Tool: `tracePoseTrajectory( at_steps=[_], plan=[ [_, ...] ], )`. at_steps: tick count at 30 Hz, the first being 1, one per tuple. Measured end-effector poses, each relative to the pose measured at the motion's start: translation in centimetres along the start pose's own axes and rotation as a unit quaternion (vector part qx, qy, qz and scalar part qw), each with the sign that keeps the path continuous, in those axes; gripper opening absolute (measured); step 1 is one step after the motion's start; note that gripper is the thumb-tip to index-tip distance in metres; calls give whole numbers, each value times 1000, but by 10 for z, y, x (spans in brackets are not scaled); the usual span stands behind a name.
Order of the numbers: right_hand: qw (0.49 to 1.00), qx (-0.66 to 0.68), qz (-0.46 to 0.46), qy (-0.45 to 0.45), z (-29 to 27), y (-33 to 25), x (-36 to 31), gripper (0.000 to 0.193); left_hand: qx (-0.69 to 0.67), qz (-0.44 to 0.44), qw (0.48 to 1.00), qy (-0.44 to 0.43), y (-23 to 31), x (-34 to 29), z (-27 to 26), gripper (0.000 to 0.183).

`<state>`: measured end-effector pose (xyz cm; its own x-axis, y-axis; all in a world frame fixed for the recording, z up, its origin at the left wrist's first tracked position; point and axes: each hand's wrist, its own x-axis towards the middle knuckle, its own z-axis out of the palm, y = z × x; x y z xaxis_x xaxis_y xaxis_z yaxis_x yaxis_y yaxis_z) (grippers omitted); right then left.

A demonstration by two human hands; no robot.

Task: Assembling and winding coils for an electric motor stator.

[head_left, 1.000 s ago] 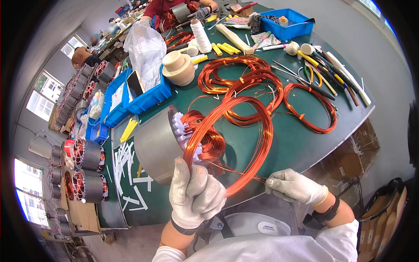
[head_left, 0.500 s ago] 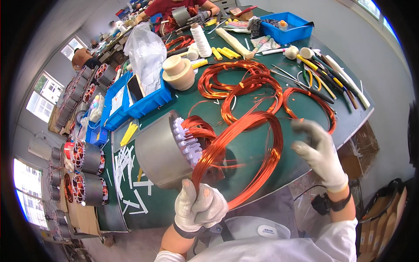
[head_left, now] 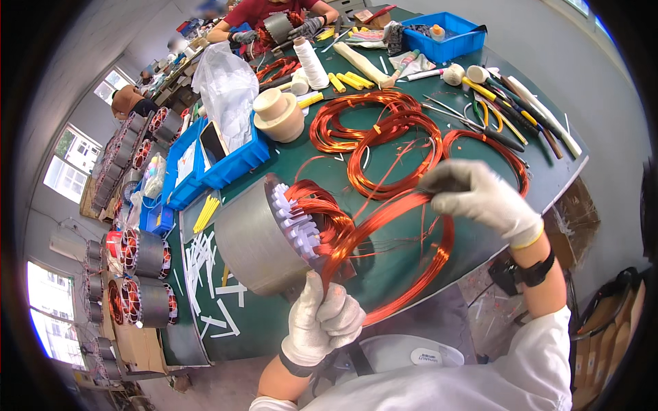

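Both my hands wear white gloves. My left hand (head_left: 325,320) is closed around the near part of a copper wire coil (head_left: 419,283), beside the stator core. The coil's far side is gripped by my right hand (head_left: 488,200), fingers curled over the wires. To the left lies the grey metal stator core (head_left: 255,236) on its side, with white slot liners (head_left: 293,220) round its open end. Copper windings (head_left: 327,211) come out of that end. Loose strands hang between the coil and the windings.
More copper coils (head_left: 394,164) lie on the green table (head_left: 288,163) behind. Blue bins (head_left: 236,168), cream spools (head_left: 279,123) and white strips (head_left: 202,264) are at left. Hand tools (head_left: 507,113) fill the back right. Across the table, a gloved person (head_left: 264,14) handles another stator.
My right hand, open and apart from the coil before, has moved left and closed on its far side. The upper wires are pulled flatter toward it. My left hand keeps its grip.
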<state>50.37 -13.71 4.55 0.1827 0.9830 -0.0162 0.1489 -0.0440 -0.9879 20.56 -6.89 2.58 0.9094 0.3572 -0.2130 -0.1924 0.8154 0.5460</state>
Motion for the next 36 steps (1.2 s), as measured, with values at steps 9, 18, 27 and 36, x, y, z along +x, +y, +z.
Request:
tracePoseTrajectory(
  at_steps=[9,18,27,36],
  plan=[
    [902,-289,-188,-261,49,-55,48,30,24,-56,997,46,-6,-2,-15,61],
    [890,-263,-138,-345,54,-60,62,25,61,-29,996,61,-9,-1,-14,59],
    [881,-270,-130,-365,67,-57,65,23,26,-34,999,15,-8,-5,-20,55],
    [897,-242,-111,-353,67,-57,63,23,27,-32,999,17,-8,-6,-20,54]
  ],
)
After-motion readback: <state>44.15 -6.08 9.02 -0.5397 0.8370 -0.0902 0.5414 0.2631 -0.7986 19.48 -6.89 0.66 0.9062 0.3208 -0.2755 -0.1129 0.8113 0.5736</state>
